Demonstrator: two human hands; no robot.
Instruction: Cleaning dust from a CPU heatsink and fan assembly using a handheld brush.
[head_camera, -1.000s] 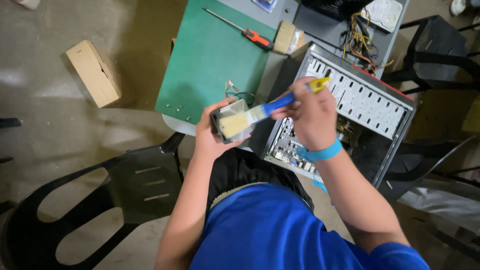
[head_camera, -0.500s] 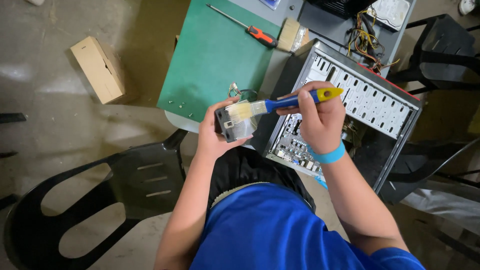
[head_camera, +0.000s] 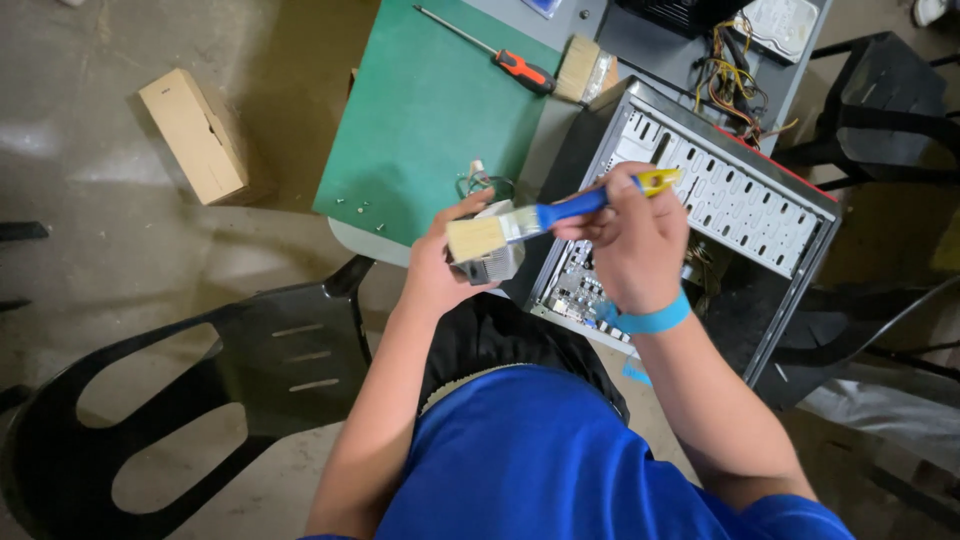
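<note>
Step in hand appears to be dusting: left hand (head_camera: 435, 275) is closed around a small grey heatsink block (head_camera: 488, 255), just left of the open computer case (head_camera: 690, 230). Right hand (head_camera: 625, 240) grips the blue-handled paintbrush (head_camera: 520, 225), bristles touching the block. Next stroke needs steady support.

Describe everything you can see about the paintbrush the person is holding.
The paintbrush is flat, with pale tan bristles, a metal ferrule and a blue handle with a yellow end. It lies nearly level, bristles pointing left. The right hand grips its handle; its bristles rest against the small grey metal part held in the left hand.
</note>
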